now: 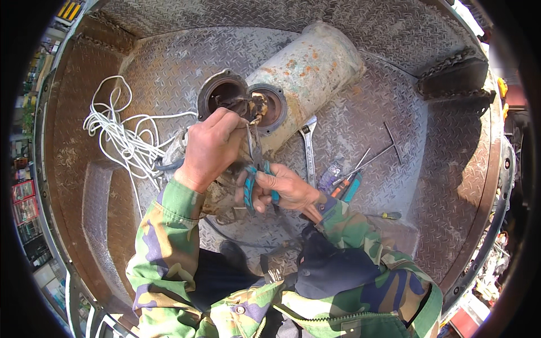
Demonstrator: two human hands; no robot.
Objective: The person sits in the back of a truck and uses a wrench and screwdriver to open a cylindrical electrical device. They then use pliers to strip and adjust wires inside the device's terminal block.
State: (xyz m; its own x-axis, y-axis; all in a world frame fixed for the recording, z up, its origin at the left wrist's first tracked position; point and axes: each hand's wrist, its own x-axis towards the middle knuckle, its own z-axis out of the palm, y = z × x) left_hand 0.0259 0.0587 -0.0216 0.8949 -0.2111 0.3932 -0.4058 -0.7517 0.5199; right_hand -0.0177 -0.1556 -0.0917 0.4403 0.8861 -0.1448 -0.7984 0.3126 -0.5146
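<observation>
A grey-white, rust-spotted metal cylinder [310, 70] lies slantwise on the metal floor, with a round open port [274, 110] in its near side. Yellowish, crumbly-looking stuff [258, 108] shows inside the port. Beside it, on the left, is an open round dark cover [203, 93]. My left hand [211, 141] is closed in a pinch at the lower rim of the cover, on dark strands that look like wires. My right hand [284, 188] grips pliers [255, 155] with blue-and-black handles. Their jaws point up at the port, close to my left fingertips; whether they bite anything is hidden.
White cord [127, 138] lies tangled at the left. Right of the cylinder lie an adjustable wrench [309, 149], a T-handle rod [393, 143], an orange-handled screwdriver [340, 189], a teal-handled tool [353, 187] and another screwdriver [389, 215]. Raised tread-plate walls [394, 28] surround the floor.
</observation>
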